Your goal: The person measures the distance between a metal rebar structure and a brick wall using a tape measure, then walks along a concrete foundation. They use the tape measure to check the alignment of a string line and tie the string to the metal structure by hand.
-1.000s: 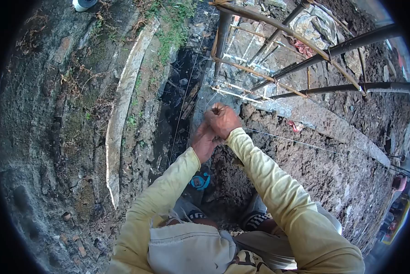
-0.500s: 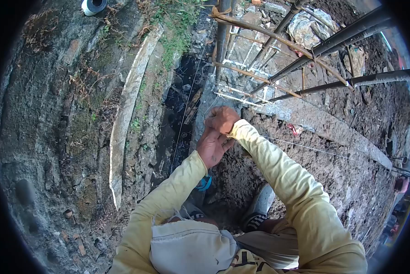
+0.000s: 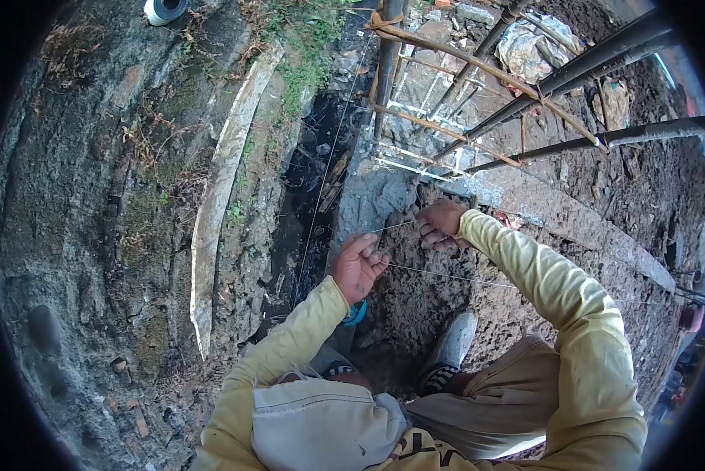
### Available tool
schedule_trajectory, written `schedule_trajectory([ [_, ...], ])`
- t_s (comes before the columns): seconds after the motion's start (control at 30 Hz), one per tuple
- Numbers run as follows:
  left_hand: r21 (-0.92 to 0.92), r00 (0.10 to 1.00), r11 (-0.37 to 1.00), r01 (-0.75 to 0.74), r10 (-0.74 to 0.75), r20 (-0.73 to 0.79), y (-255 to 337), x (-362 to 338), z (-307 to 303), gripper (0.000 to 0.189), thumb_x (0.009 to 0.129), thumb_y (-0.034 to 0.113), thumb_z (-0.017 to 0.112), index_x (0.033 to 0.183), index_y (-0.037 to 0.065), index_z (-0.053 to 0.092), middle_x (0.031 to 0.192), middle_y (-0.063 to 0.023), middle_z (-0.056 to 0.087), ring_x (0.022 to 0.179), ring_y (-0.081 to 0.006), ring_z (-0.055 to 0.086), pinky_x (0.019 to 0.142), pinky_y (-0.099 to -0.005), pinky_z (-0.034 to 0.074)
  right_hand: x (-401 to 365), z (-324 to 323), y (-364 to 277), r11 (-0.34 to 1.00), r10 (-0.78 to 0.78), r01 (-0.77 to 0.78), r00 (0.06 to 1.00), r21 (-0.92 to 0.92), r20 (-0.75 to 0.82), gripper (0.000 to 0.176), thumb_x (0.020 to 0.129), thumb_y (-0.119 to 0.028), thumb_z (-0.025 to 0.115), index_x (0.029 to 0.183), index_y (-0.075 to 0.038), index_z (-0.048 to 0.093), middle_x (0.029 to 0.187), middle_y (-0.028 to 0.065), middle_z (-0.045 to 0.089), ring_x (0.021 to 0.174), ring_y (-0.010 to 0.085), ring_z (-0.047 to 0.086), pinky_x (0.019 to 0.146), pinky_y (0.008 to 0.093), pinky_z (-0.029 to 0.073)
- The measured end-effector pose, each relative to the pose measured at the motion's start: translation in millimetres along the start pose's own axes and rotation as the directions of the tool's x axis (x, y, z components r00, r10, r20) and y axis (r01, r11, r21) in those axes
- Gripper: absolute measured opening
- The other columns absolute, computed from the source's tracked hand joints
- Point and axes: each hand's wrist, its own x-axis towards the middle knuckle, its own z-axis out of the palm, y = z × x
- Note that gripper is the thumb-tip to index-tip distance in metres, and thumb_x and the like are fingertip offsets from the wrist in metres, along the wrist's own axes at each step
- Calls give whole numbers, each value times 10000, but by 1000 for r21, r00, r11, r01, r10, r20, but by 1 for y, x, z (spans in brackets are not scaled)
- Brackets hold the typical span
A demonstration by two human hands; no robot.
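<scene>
A thin pale string (image 3: 448,275) stretches between my hands and runs off to the right above the rough soil. My left hand (image 3: 358,269) has its palm turned up, its thumb and curled fingers closed on the string. Farther right and a little higher, my right hand (image 3: 443,224) pinches another stretch of the string, its fingers bent downward. A short taut length spans the gap from hand to hand. Wet grey mortar (image 3: 376,192) lies just beyond them.
Upright steel bars (image 3: 388,63) with tied rings (image 3: 478,59) stand at the upper right. A narrow dark water channel (image 3: 313,173) runs left of my hands, beside a long pale plank (image 3: 220,180). A white roll (image 3: 164,9) lies at the top left. My boot (image 3: 453,345) rests on soil.
My hands were together near the mortar and are now apart. The right hand has moved right and slightly down, drawing string between them; the left has shifted slightly downward.
</scene>
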Motion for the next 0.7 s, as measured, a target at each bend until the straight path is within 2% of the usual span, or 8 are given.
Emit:
schedule_trajectory([
  [0.03, 42, 1000, 999, 25, -24, -21, 2, 1, 1, 50, 879, 141, 586, 872, 93, 572, 634, 52, 463, 584, -96, 494, 718, -341, 510, -4, -5, 6, 928, -66, 41, 996, -371, -54, 232, 831, -271, 577, 972, -87, 577, 830, 62, 625, 800, 254, 615, 779, 418, 489],
  [0.1, 114, 997, 992, 53, -47, -58, 7, 6, 2, 53, 874, 134, 590, 862, 85, 573, 621, 55, 453, 562, -88, 476, 685, -330, 506, -14, -10, 14, 411, -228, 34, 971, -911, -67, 305, 827, -275, 580, 1000, -23, 592, 843, 148, 642, 838, 306, 628, 816, 397, 496],
  [0.2, 192, 996, 979, 73, -61, -72, 11, 14, 6, 49, 874, 120, 590, 855, 77, 575, 616, 55, 453, 556, -79, 474, 660, -319, 502, -30, -6, 13, 490, -726, 555, 687, -673, 38, 298, 834, -236, 580, 1044, -25, 590, 913, 172, 647, 897, 330, 624, 848, 350, 480],
  [0.27, 221, 996, 972, 81, -74, -39, 13, 21, 7, 39, 875, 108, 588, 855, 76, 576, 614, 56, 453, 555, -77, 472, 653, -314, 502, -29, 10, -1, 297, -904, 732, 422, -613, 66, 269, 845, -206, 575, 1063, -52, 609, 960, 158, 655, 930, 313, 624, 837, 358, 479],
  [0.37, 235, 997, 970, 68, -72, 7, 14, 26, 15, 30, 880, 96, 581, 864, 72, 576, 619, 51, 460, 555, -75, 474, 640, -302, 501, -11, 21, -17, 360, -843, 800, 499, -479, 200, 245, 849, -185, 578, 1051, -52, 615, 930, 130, 665, 862, 262, 641, 811, 351, 491],
  [0.47, 264, 998, 963, 48, -59, 37, 18, 30, 19, 37, 886, 103, 579, 870, 70, 574, 621, 45, 459, 559, -75, 481, 638, -297, 501, 15, 15, -16, 599, -589, 706, 708, -378, 390, 242, 850, -189, 601, 1037, -36, 614, 854, 84, 668, 762, 193, 644, 722, 322, 518],
  [0.5, 275, 998, 960, 44, -56, 36, 19, 32, 17, 34, 889, 102, 576, 872, 73, 574, 631, 42, 466, 565, -77, 482, 643, -297, 502, 12, 19, -14, 746, -522, 614, 779, -256, 347, 215, 863, -197, 609, 1003, -35, 620, 787, 51, 655, 673, 136, 624, 619, 285, 517],
  [0.7, 284, 992, 958, 25, -59, 111, 10, 42, 9, 44, 920, 135, 547, 927, 97, 567, 756, 17, 546, 700, -99, 555, 732, -313, 511, 4, 6, -12, 921, -350, 385, 885, -58, 309, 191, 869, -215, 632, 935, -37, 608, 761, 29, 617, 610, 127, 592, 565, 267, 500],
])
